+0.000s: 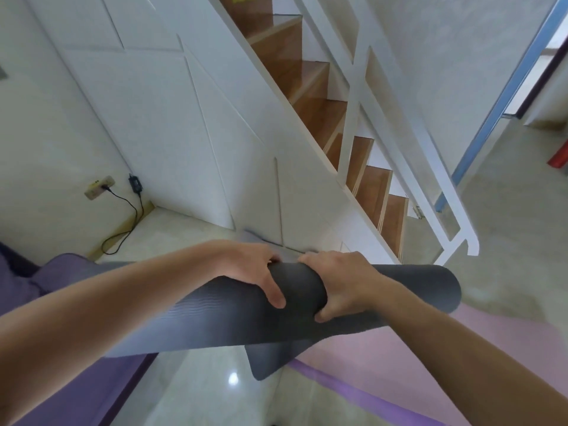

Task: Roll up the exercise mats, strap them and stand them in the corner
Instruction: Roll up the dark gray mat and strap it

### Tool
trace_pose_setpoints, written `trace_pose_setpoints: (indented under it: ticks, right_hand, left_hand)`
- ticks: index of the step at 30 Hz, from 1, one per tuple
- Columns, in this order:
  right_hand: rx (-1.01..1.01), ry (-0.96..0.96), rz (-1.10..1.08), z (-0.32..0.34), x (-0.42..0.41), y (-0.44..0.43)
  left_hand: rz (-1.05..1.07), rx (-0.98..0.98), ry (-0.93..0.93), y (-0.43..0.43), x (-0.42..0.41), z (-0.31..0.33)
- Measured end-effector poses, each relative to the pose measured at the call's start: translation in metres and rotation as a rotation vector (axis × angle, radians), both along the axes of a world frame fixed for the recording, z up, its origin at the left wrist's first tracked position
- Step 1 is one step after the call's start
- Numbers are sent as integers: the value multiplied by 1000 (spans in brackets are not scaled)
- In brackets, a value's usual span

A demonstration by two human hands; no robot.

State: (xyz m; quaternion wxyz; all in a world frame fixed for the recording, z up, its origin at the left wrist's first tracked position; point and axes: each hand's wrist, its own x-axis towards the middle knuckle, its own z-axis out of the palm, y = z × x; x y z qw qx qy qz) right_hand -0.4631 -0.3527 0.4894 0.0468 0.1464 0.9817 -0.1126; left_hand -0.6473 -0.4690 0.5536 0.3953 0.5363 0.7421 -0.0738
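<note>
One grey mat (233, 315), rolled, is held in two hands above the floor (199, 392), in front of the white panelled wall under the stairs (322, 118); its long axis runs nearly level across the view, the left end lower and nearer, the right end higher and pointing toward the foot of the stairs; one loose flap (267, 361) of it hangs from the underside, its corner pointing down.

The left hand (249, 269) grasps the roll near its middle, fingers over the far side, thumb laid on the near face; the right hand (341, 281) grasps it just beside the left, fingers over the top, thumb curled underneath; the two hands are near each other but apart.

Two more mats lie on the floor: one purple mat (107, 388) at the lower left, under the roll's left end; one pink mat (353, 361) at the lower right, with a purple strip along its near edge.

One socket (100, 187) sits low on the left wall; one black cable (123, 226) runs from it down to the floor; one white rail (399, 149) flanks the stairs.
</note>
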Motion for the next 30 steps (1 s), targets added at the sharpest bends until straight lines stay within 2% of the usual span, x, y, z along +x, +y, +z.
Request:
trace_pose_setpoints:
  ticks: [3,4,5,7,9,12,14,16,18,19,22,23,24,27,30]
  right_hand:
    - [-239,-73,-64,12,-8,10]
    - [-297,-94,-86,15,-11,13]
    - [-337,-106,-103,17,-14,14]
    - [-362,-91,-119,19,-16,11]
    - [-235,-67,-106,16,-13,1]
    - [110,-17,-37,-6,-10,-24]
    - [165,56,-25,-18,-12,-26]
    - [136,61,0,-16,-17,-17]
    - [109,30,4,-6,-23,-5]
    - [82,10,0,0,-25,0]
    - [-118,-69,-57,15,-33,16]
    - [-182,-98,-77,18,-35,20]
    - [-224,-123,-90,20,-36,23]
    - [-222,-104,-101,20,-35,19]
    - [69,-33,-45,10,-27,-4]
  left_hand:
    - [-424,205,616,-5,15,-5]
    - [-480,279,745,-7,17,-9]
    - [-487,340,796,-8,17,-11]
    - [-430,377,752,-5,9,-9]
    - [-304,291,636,1,-3,-3]
    - [-50,74,310,7,-16,4]
    - [82,-28,62,7,-20,3]
    - [144,-82,-69,5,-19,3]
    - [78,-40,-20,4,-15,4]
    - [-13,-1,91,3,-12,5]
    - [-383,159,648,-6,-6,-3]
    - [-435,217,780,-8,-5,-8]
    - [-434,262,835,-10,-5,-11]
    - [-305,299,712,-7,-17,-8]
    - [-146,195,567,-1,-24,2]
